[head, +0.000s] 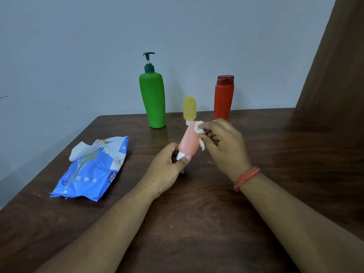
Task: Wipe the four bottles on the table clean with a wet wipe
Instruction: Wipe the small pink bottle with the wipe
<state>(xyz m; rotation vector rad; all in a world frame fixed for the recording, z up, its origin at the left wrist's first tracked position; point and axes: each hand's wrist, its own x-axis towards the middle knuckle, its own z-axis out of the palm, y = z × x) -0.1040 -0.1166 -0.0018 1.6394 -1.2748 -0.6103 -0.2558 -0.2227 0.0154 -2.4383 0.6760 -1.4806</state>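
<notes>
My left hand (pixel 167 170) grips a small pink bottle (pixel 188 141) by its white cap end and holds it tilted above the table. My right hand (pixel 222 143) presses a crumpled white wet wipe (pixel 199 129) against the bottle's upper end and right side. Behind them stand three bottles on the dark wooden table (pixel 197 223): a tall green pump bottle (pixel 153 99), a small yellow bottle (pixel 189 109) resting on its white cap, and a red flip-top bottle (pixel 224 97).
A blue wet-wipe pack (pixel 92 170) lies at the left of the table, a white wipe sticking out of its top. A grey wall runs behind the table. A brown curtain (pixel 334 75) hangs at the right.
</notes>
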